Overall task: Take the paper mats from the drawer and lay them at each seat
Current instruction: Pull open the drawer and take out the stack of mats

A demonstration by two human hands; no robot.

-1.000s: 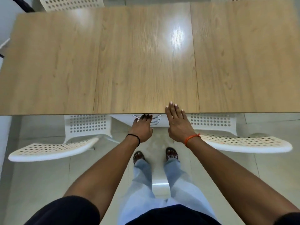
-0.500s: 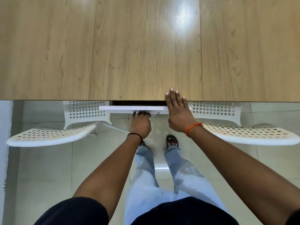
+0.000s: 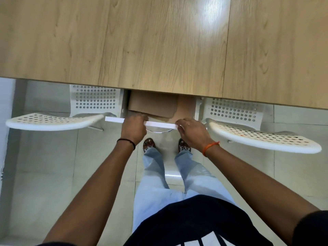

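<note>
The white drawer [image 3: 113, 119] under the wooden table [image 3: 159, 50] stands pulled out toward me. Brown paper mats [image 3: 152, 105] lie stacked inside it, their far part hidden under the tabletop. My left hand [image 3: 134, 127] grips the top edge of the drawer front, its fingers curled over into the drawer just before the mats. Curled fingers of my right hand [image 3: 192, 134] hold the drawer front near its right end. A curved metal handle [image 3: 159, 130] shows below the front, between my hands.
Two white perforated chairs flank the drawer, one at the left [image 3: 53, 121] and one at the right [image 3: 262, 137], both tucked partly under the table. I stand on a pale tiled floor [image 3: 44, 174], with my feet just below the drawer.
The drawer has slid out toward me and the mats now show. My left hand went from the handle to the front's top edge. My right hand left the tabletop for the drawer front.
</note>
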